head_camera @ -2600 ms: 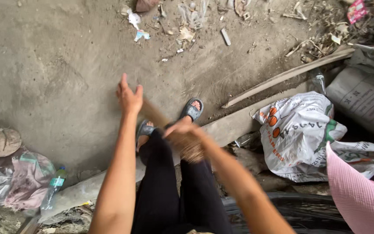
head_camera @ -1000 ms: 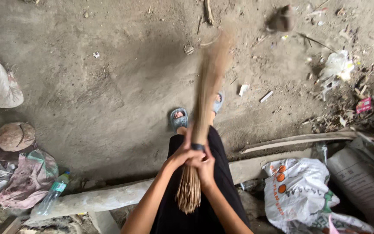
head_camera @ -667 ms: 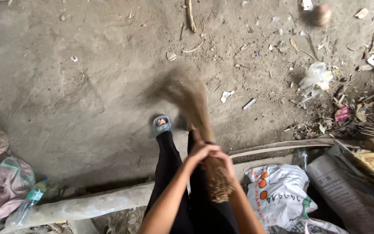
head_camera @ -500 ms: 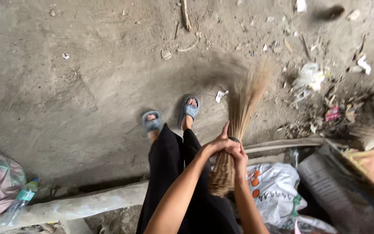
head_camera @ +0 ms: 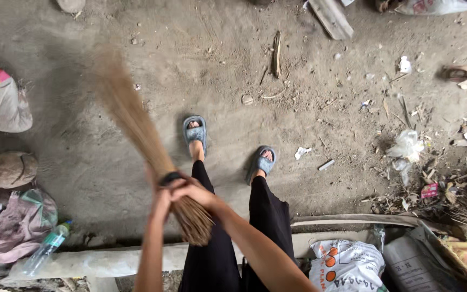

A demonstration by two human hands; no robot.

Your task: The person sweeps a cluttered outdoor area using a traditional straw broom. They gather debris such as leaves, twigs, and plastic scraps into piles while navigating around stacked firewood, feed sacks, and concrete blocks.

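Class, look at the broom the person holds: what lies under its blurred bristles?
Under the broom is bare dirt floor with small scraps. Both hands cover its band; the motion blur hides whatever lies beneath the bristles.

Bare dirt floor (head_camera: 136,32), dusty, strewn with debris. Landmark: short stick (head_camera: 277,52) lying near top centre. Small stone (head_camera: 247,100) seen just below-left of stick. White paper scrap (head_camera: 301,152) found well below-right of stick. Crumpled clear plastic (head_camera: 406,146) and litter heap (head_camera: 422,192) placed far right of stick. Plank (head_camera: 331,17) laid just above-right.
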